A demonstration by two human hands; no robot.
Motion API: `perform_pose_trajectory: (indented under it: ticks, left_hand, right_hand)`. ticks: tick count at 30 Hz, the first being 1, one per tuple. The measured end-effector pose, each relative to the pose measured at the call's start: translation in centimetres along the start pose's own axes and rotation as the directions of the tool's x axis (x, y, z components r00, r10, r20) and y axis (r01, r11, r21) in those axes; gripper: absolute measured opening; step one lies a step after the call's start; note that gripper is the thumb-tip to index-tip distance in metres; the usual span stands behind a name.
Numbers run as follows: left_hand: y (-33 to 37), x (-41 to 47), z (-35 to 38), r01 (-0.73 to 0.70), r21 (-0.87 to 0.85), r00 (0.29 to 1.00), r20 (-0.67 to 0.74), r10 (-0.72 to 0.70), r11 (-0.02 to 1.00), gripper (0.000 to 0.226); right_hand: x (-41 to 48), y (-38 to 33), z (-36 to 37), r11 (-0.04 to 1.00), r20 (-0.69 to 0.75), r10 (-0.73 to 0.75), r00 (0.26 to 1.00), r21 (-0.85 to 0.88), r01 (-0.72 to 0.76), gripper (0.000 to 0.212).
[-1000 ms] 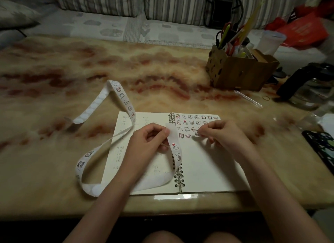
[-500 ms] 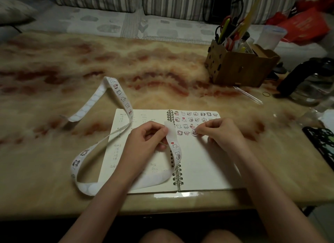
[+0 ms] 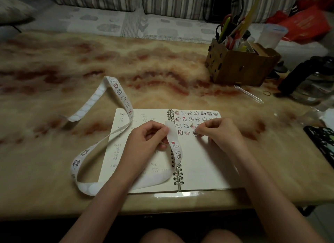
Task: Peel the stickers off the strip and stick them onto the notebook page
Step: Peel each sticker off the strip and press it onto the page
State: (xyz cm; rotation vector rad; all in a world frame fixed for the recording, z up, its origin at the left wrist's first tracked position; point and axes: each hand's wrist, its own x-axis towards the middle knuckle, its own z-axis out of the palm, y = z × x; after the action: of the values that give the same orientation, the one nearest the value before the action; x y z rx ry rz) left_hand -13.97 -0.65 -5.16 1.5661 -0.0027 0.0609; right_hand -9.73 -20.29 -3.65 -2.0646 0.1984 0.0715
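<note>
A spiral notebook [image 3: 204, 166] lies open near the table's front edge. Several rows of small cartoon stickers [image 3: 196, 118] fill the top of its right page. A long white sticker strip [image 3: 118, 92] loops across the left page and the table. My left hand [image 3: 147, 143] pinches the strip near the spiral binding, with two stickers showing just below the fingers. My right hand [image 3: 219, 131] has its fingertips pressed on a sticker [image 3: 195, 133] at the end of the lowest row on the right page.
A brown cardboard box [image 3: 238, 65] full of pens and scissors stands at the back right. A glass kettle with a black handle [image 3: 312, 80], a clear pen [image 3: 248, 94] and a rubber band [image 3: 267, 93] lie to the right. A striped sofa runs behind the table.
Both hands stay nearly where they were. My right fingertips remain pressed on the sticker in the lowest row; the view has shifted slightly.
</note>
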Motion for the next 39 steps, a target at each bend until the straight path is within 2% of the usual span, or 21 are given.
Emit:
perform_pose_trajectory:
  ticks: [8, 15, 20, 26, 30, 35, 37, 39]
  left_hand:
    - [-0.2, 0.0, 0.0, -0.005, 0.005, 1.0, 0.001, 0.005, 1.0, 0.009]
    - [-0.2, 0.0, 0.0, -0.003, -0.008, 1.0, 0.003, 0.003, 1.0, 0.01]
    - [-0.3, 0.0, 0.1, -0.01, -0.01, 1.0, 0.003, 0.01, 1.0, 0.01]
    - [-0.3, 0.0, 0.0, -0.022, -0.013, 1.0, 0.015, 0.022, 1.0, 0.011]
    - [-0.4, 0.1, 0.0, -0.03, -0.034, 0.999, 0.012, 0.031, 0.999, 0.009]
    - [-0.4, 0.2, 0.0, -0.035, -0.059, 0.999, 0.013, 0.036, 0.998, 0.008]
    - [-0.4, 0.2, -0.1, -0.036, -0.067, 0.999, 0.015, 0.037, 0.997, 0.007]
    - [-0.3, 0.2, -0.1, -0.041, -0.074, 0.999, 0.017, 0.042, 0.996, 0.008]
  right_hand:
    - [-0.2, 0.3, 0.5, 0.999, -0.038, -0.029, 0.999, -0.036, 0.028, 0.011]
    - [-0.1, 1.0, 1.1, 0.984, -0.111, -0.101, 0.989, -0.155, 0.083, 0.01]
    - [0.1, 1.5, 0.7, 0.981, -0.105, -0.145, 0.984, -0.142, 0.13, 0.015]
    - [0.2, 1.6, 0.3, 0.978, -0.119, -0.165, 0.979, -0.149, 0.146, 0.006]
    - [0.2, 1.6, 0.7, 0.976, -0.102, -0.156, 0.983, -0.167, 0.137, 0.02]
    - [0.6, 1.9, 0.8, 0.96, -0.15, -0.166, 0.975, -0.25, 0.125, 0.01]
    - [0.3, 1.6, 0.7, 0.968, -0.163, -0.174, 0.971, -0.208, 0.139, 0.01]
    - [-0.6, 0.7, 0.9, 0.975, -0.164, -0.22, 0.962, -0.066, 0.212, 0.011]
